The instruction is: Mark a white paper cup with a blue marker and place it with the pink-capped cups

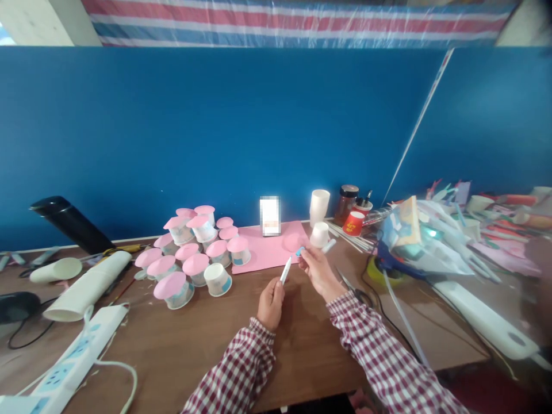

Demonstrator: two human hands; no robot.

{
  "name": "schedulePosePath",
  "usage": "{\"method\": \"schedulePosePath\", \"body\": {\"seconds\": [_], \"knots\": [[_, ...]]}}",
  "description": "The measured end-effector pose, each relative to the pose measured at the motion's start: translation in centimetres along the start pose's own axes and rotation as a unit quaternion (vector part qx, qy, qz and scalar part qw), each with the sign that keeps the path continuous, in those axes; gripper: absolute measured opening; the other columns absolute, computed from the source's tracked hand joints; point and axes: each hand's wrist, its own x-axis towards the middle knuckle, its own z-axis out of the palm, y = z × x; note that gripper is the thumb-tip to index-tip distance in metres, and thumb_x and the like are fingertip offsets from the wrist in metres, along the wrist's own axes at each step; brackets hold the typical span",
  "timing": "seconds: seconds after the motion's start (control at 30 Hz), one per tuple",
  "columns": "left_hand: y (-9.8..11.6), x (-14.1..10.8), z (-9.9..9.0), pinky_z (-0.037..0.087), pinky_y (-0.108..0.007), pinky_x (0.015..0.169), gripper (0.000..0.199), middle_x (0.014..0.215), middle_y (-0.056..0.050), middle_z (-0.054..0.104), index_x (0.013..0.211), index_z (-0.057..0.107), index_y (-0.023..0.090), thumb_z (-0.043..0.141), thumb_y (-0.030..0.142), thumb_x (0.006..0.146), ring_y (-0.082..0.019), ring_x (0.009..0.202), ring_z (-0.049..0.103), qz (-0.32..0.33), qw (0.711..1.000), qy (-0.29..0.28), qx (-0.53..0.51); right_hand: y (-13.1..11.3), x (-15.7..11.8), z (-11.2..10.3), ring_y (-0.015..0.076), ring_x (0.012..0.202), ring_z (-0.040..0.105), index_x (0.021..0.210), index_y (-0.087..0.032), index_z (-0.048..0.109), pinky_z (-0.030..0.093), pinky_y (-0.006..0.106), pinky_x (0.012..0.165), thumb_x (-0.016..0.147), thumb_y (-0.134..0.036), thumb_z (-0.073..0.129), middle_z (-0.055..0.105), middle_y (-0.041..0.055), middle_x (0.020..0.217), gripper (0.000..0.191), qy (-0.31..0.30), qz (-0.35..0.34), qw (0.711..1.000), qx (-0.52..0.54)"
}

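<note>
My left hand (271,302) is closed round a white pen (286,270), its tip pointing up and away from me. Just right of it, my right hand (318,268) pinches a small blue piece (299,251), which looks like a pen cap. Both hands are above the near edge of a pink sheet (263,253), where a pink disc (295,242) lies. Left of the sheet stand several paper cups topped with pink discs (170,285). One cup without a disc (218,280) is at their front right.
A blurred phone-like screen (271,216) stands on the sheet. Behind my right hand are white cups (319,207), a red cup (354,223) and a dark-lidded jar (347,201). Plastic bags (440,236) lie right; a power strip (69,359) and paper roll (88,287) lie left.
</note>
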Motion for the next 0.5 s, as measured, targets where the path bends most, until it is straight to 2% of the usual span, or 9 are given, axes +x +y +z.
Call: {"method": "schedulePosePath", "body": {"seconds": [0.17, 0.5], "knots": [[-0.04, 0.03, -0.08, 0.026, -0.019, 0.044, 0.042, 0.055, 0.006, 0.032, 0.098, 0.057, 0.011, 0.036, 0.046, 0.088, -0.007, 0.047, 0.03, -0.003, 0.999, -0.035, -0.013, 0.24, -0.04, -0.01, 0.0086, 0.059, 0.055, 0.083, -0.019, 0.061, 0.042, 0.019, 0.052, 0.064, -0.042, 0.071, 0.06, -0.0016, 0.069, 0.032, -0.016, 0.024, 0.999, 0.044], [-0.25, 0.02, -0.25, 0.027, -0.02, 0.045, 0.043, 0.054, 0.006, 0.033, 0.098, 0.058, 0.011, 0.036, 0.046, 0.088, -0.008, 0.047, 0.032, -0.004, 0.999, -0.041, 0.003, -0.29, -0.14, 0.11, 0.0092, 0.066, 0.058, 0.094, -0.022, 0.063, 0.043, 0.019, 0.057, 0.065, -0.039, 0.072, 0.062, -0.0014, 0.077, 0.036, -0.025, 0.031, 0.998, 0.055]]}}
